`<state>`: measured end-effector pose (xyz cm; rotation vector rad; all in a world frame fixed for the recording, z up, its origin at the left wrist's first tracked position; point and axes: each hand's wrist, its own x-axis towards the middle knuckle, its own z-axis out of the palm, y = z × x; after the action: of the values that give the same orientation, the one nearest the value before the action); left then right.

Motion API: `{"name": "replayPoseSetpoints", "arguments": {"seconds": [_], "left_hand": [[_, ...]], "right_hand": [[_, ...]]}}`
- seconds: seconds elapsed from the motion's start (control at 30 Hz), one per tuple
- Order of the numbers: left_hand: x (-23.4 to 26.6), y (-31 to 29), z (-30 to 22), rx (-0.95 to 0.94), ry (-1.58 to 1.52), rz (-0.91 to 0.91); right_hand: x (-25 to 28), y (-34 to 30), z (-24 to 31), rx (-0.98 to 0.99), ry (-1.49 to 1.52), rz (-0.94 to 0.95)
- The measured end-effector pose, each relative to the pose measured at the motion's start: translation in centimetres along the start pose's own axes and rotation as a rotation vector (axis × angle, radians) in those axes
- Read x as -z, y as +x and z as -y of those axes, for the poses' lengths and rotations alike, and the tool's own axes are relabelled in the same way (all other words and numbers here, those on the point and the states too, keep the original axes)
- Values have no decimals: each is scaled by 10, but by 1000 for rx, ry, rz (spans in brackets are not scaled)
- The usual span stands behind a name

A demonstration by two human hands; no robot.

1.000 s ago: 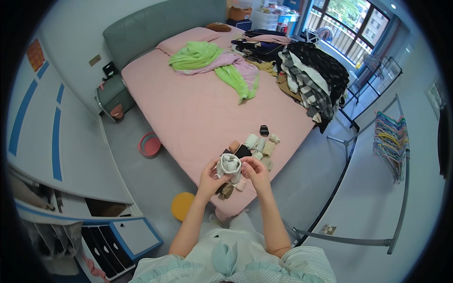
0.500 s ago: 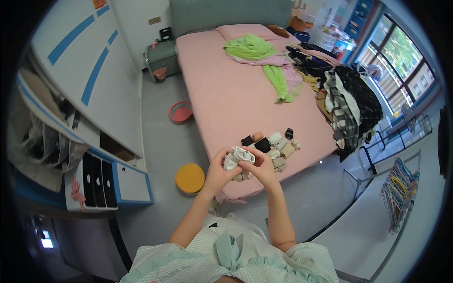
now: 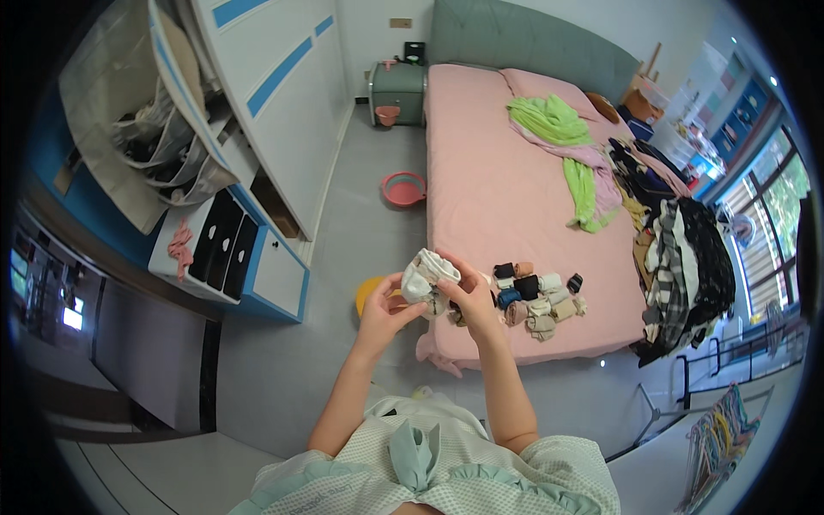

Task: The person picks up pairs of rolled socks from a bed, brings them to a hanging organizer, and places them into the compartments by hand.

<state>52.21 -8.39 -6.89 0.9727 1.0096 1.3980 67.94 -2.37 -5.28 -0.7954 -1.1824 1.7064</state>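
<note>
Both hands are raised in front of me with a rolled white sock bundle (image 3: 426, 273) between them. My left hand (image 3: 385, 312) grips its left and lower side with thumb and fingers. On the other side, my right hand (image 3: 473, 299) has its thumb pressed on the front and its fingers behind. Just right of my hands, several small rolled bundles that look like socks (image 3: 539, 306), in beige, white, black and blue, lie at the near end of the pink bed (image 3: 506, 197). My right hand hides some of them.
A green and pink garment (image 3: 558, 129) and a large clothes pile (image 3: 687, 275) lie on the bed's right side. On the floor are a red basin (image 3: 403, 189) and a yellow stool (image 3: 367, 296). Left stands a drawer cabinet (image 3: 225, 249); hangers (image 3: 725, 433) hang at right.
My view has turned left, so the bed and room sit further right. The sock bundle has been lifted and turned a little between my hands, now left of the rolled bundles.
</note>
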Motion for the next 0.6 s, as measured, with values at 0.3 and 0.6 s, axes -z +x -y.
{"name": "replayPoseSetpoints", "arguments": {"seconds": [0.3,0.6], "left_hand": [[69,-17,-37,-110,-78,-282],[191,-34,-91,-124,-66,-345]], "right_hand": [[-77,35,-14,-74,-148,294],[-207,80,-51,-35,-142,386]]}}
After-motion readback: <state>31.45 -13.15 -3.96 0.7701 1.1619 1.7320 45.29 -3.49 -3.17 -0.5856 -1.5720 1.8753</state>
